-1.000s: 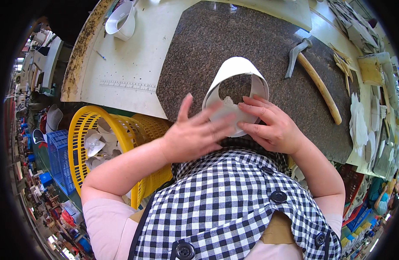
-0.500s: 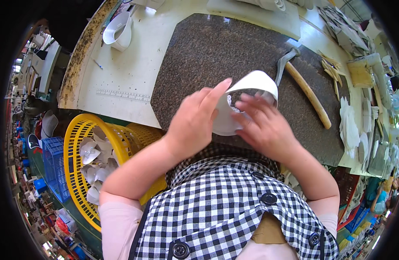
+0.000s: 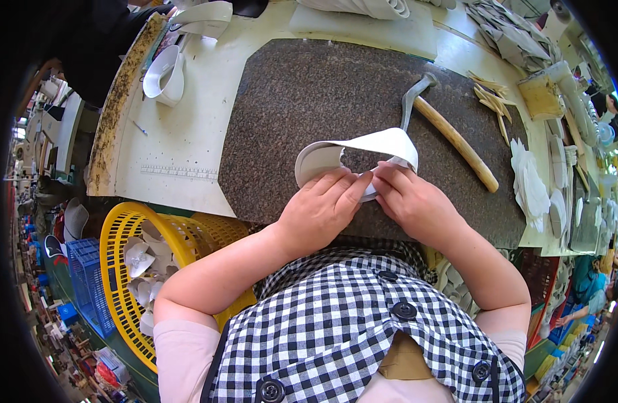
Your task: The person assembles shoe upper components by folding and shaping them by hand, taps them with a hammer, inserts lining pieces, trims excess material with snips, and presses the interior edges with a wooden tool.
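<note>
A white shoe upper (image 3: 383, 142), bent into an open loop, stands over the near part of a dark speckled stone slab (image 3: 302, 87). My left hand (image 3: 320, 209) pinches its near edge, with the thumb toward the middle. Close beside it, my right hand (image 3: 416, 207) has its fingers closed on the same near edge. The fingertips of both hands almost meet there and partly hide the edge. Beyond the right hand lies a hammer (image 3: 456, 138) with a curved metal head and a wooden handle.
Another white upper (image 3: 173, 91) stands on the table at far left. A yellow basket (image 3: 111, 289) with white pieces sits left of me, beside a blue crate (image 3: 87, 275). Tan strips (image 3: 491, 99) and white flat pieces (image 3: 529, 180) lie right. A person (image 3: 594, 295) is at far right.
Both hands have come together at the near edge of the shoe upper, and the right hand's fingers have closed. The upper has turned, its loop now extending farther left.
</note>
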Motion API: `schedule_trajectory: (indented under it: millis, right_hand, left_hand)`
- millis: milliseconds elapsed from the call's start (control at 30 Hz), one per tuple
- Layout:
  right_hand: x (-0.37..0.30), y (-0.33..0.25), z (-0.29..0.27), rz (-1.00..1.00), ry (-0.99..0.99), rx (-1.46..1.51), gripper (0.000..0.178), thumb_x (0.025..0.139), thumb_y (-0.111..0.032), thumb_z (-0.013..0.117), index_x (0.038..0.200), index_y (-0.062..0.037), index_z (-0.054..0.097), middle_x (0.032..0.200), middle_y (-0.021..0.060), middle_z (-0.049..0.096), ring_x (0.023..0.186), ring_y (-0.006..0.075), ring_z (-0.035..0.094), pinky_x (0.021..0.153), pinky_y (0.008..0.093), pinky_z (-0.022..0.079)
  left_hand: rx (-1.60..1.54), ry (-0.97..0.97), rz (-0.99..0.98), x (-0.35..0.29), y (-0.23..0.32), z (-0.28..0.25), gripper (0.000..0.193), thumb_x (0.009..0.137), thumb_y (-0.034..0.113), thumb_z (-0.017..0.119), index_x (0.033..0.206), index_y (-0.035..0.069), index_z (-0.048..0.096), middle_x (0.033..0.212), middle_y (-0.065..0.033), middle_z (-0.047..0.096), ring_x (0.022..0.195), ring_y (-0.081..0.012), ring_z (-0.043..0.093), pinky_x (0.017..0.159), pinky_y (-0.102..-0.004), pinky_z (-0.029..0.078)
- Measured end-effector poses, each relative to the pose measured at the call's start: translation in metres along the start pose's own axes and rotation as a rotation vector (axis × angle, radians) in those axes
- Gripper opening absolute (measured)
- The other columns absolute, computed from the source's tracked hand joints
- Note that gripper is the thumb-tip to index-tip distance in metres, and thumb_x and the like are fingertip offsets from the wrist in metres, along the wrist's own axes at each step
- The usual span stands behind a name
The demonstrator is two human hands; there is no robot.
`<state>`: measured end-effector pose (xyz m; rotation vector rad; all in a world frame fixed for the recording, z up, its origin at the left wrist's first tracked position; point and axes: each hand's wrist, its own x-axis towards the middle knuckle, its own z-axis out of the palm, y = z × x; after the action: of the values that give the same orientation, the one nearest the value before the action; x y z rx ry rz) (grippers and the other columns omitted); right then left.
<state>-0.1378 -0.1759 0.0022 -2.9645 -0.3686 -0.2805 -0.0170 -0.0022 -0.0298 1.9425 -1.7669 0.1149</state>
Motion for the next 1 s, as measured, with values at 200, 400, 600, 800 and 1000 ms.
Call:
schedule_trajectory:
  millis: [200, 400, 600, 800, 1000]
  right_hand:
    - [-0.006, 0.011, 0.002, -0.011, 0.044, 0.034, 0.029, 0.075, -0.009, 0.054, 0.099, 0.0057, 0.060, 0.102, 0.0149, 0.058, 0.098, 0.0257, 0.058, 0.077, 0.0312, 0.053]
    - [-0.026, 0.015, 0.015, -0.112, 0.111, 0.113, 0.028, 0.073, -0.007, 0.060, 0.100, 0.0016, 0.061, 0.102, 0.0121, 0.058, 0.099, 0.0255, 0.058, 0.080, 0.0325, 0.053]
    - [-0.036, 0.011, 0.014, -0.053, 0.256, 0.298, 0.032, 0.068, -0.004, 0.068, 0.100, -0.0040, 0.063, 0.095, 0.0092, 0.058, 0.086, 0.0239, 0.061, 0.072, 0.0326, 0.053]
    - [-0.020, -0.002, -0.017, 0.636, 0.515, 0.442, 0.039, 0.068, -0.009, 0.073, 0.104, -0.0066, 0.058, 0.087, 0.0105, 0.058, 0.071, 0.0281, 0.059, 0.060, 0.0353, 0.051]
    - [-0.026, 0.041, -0.005, 0.709, 0.247, 0.386, 0.031, 0.079, -0.010, 0.059, 0.110, -0.0111, 0.056, 0.092, 0.0122, 0.065, 0.083, 0.0324, 0.063, 0.070, 0.0400, 0.049]
  left_hand:
    - [0.045, -0.089, -0.046, 0.001, 0.007, 0.003, 0.051, 0.080, 0.021, 0.063, 0.125, 0.000, 0.050, 0.128, -0.0135, 0.048, 0.119, -0.0269, 0.044, 0.100, -0.0399, 0.037]
    - [0.165, -0.166, 0.022, -0.004, 0.010, 0.001, 0.054, 0.081, 0.032, 0.061, 0.124, 0.002, 0.052, 0.132, -0.0108, 0.045, 0.124, -0.0256, 0.038, 0.100, -0.0417, 0.034]
    - [0.104, -0.151, -0.111, 0.019, 0.033, 0.023, 0.061, 0.079, 0.041, 0.060, 0.126, 0.004, 0.049, 0.129, -0.0067, 0.047, 0.115, -0.0214, 0.040, 0.090, -0.0415, 0.031]
    - [0.280, -0.115, 0.018, 0.026, 0.039, 0.032, 0.054, 0.079, 0.029, 0.059, 0.123, 0.000, 0.050, 0.121, -0.0055, 0.050, 0.103, -0.0192, 0.045, 0.084, -0.0359, 0.035]
    - [0.357, 0.008, 0.145, 0.032, 0.033, 0.027, 0.040, 0.078, 0.016, 0.053, 0.111, -0.005, 0.059, 0.109, -0.0111, 0.053, 0.090, -0.0211, 0.049, 0.077, -0.0314, 0.043]
